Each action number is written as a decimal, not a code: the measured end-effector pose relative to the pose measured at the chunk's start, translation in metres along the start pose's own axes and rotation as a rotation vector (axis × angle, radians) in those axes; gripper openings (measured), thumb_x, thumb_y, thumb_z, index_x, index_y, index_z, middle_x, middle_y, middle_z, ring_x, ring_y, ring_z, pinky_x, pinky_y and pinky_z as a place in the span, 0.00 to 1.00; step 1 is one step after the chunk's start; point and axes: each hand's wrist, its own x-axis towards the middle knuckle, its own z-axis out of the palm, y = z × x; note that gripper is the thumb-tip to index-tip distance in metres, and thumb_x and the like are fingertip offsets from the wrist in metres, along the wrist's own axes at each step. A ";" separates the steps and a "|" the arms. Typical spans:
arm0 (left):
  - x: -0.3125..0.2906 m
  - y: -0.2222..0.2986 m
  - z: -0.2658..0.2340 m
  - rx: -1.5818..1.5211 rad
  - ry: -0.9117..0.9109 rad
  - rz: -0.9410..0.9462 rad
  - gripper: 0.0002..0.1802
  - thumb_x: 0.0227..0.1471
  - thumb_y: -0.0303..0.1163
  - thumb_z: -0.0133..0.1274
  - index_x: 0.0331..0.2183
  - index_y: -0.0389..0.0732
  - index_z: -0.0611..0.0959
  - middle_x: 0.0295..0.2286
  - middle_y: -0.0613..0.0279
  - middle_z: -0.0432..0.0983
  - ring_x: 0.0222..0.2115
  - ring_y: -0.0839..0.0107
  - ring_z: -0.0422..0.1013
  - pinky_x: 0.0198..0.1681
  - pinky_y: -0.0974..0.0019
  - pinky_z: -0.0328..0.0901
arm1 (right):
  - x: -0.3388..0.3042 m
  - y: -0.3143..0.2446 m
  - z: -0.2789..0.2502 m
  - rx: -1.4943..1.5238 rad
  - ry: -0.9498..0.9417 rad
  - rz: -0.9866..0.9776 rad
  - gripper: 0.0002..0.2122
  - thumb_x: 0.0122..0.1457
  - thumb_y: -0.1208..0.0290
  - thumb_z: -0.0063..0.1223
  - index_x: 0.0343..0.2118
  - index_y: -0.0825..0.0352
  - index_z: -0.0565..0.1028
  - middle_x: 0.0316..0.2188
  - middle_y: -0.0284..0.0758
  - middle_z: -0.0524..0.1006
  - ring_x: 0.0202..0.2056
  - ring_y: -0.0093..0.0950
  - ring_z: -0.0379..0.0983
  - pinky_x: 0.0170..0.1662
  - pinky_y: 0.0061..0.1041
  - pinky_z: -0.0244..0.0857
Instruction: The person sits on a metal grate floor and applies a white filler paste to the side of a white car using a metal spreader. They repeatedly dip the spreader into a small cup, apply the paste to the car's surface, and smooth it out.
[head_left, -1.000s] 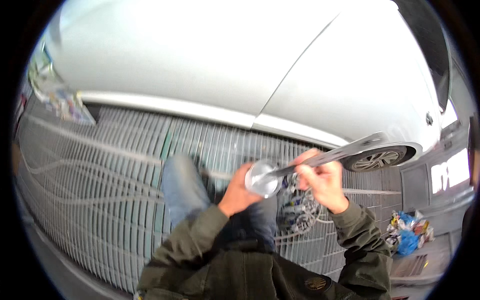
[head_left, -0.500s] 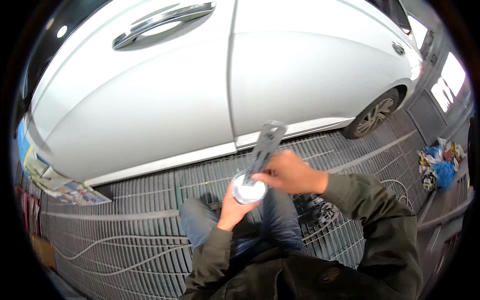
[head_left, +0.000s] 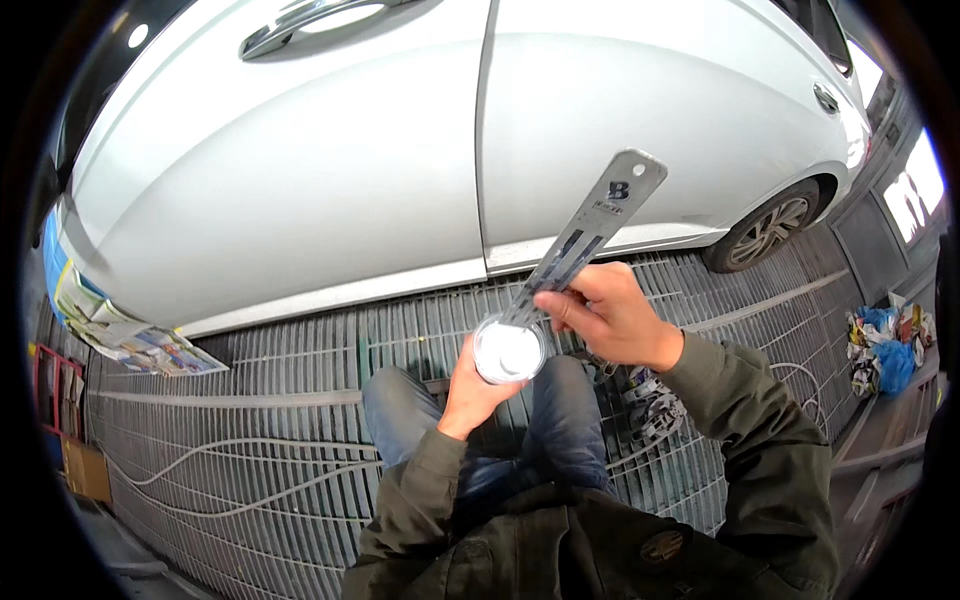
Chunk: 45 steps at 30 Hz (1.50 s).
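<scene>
My left hand is wrapped round a clear plastic cup above my knees. White liquid, which looks like paint, shows inside it. Between the thumb and fingers of my right hand is a flat metal mixing stick, with slots, dark markings and a hole at its upper end. It slants up and to the right, its lower end at the far side of the cup's mouth. Whether that tip touches the liquid I cannot tell.
A white car stands close in front, its wheel at the right. Newspaper masking hangs at its left end. Hoses cross the grated floor. Crumpled rubbish lies far right, a cardboard box far left.
My right hand has moved right and slightly up, drawing the mixing stick higher. More of its length now shows above the cup. My left hand and the cup have shifted slightly right and up.
</scene>
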 end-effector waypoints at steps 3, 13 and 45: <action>0.012 -0.001 0.000 0.078 -0.001 0.070 0.42 0.34 0.23 0.70 0.52 0.37 0.69 0.48 0.59 0.71 0.50 0.69 0.67 0.54 0.64 0.63 | -0.015 0.021 0.018 -0.123 0.013 -0.296 0.08 0.61 0.70 0.55 0.32 0.71 0.77 0.19 0.40 0.75 0.20 0.31 0.74 0.24 0.28 0.65; 0.005 -0.006 0.006 0.092 0.067 0.101 0.40 0.35 0.23 0.68 0.52 0.37 0.70 0.47 0.58 0.72 0.49 0.69 0.68 0.53 0.65 0.63 | -0.026 0.015 0.023 -0.081 0.046 -0.237 0.08 0.59 0.68 0.57 0.36 0.68 0.79 0.21 0.40 0.75 0.19 0.29 0.72 0.24 0.28 0.64; -0.009 -0.019 0.006 0.164 -0.003 0.032 0.46 0.33 0.26 0.73 0.54 0.39 0.67 0.48 0.60 0.71 0.50 0.69 0.68 0.54 0.63 0.64 | -0.020 -0.005 0.005 -0.125 -0.408 -0.220 0.09 0.52 0.80 0.61 0.37 0.67 0.81 0.28 0.38 0.80 0.25 0.29 0.77 0.28 0.26 0.70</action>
